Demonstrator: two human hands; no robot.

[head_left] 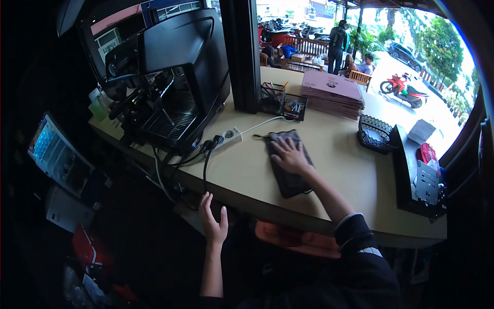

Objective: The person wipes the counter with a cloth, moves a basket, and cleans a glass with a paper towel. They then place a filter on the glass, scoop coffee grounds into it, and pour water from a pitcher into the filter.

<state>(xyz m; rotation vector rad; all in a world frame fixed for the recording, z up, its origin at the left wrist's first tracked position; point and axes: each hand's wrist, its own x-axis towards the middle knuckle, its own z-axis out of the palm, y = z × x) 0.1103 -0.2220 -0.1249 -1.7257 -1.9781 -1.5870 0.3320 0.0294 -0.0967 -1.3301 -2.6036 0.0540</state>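
A pale beige counter (355,175) runs across the middle of the frame from the left to the lower right. On its upper-left part stands a black espresso machine (180,62), its drip grate facing the lower left. Just right of it a black post (244,51) rises out of the top of the frame. A flat stack of mauve cardboard boxes (332,95) lies right of centre in the upper part of the frame, near the far edge of the counter. At the far left, off the counter, a lit screen (54,154) tilts in the dark.

A dark grey cloth (289,181) lies spread near the centre of the frame, on the counter between the machine and a black mesh basket (374,134). A white power strip (229,138) sits just left of the cloth, with black cables dropping over the near counter edge.

The right hand (289,154) lies flat on the upper end of the cloth, fingers spread and not clenched. The left hand (213,219) hangs below the counter edge at lower centre-left, fingers loosely open, holding nothing, near the hanging cables.
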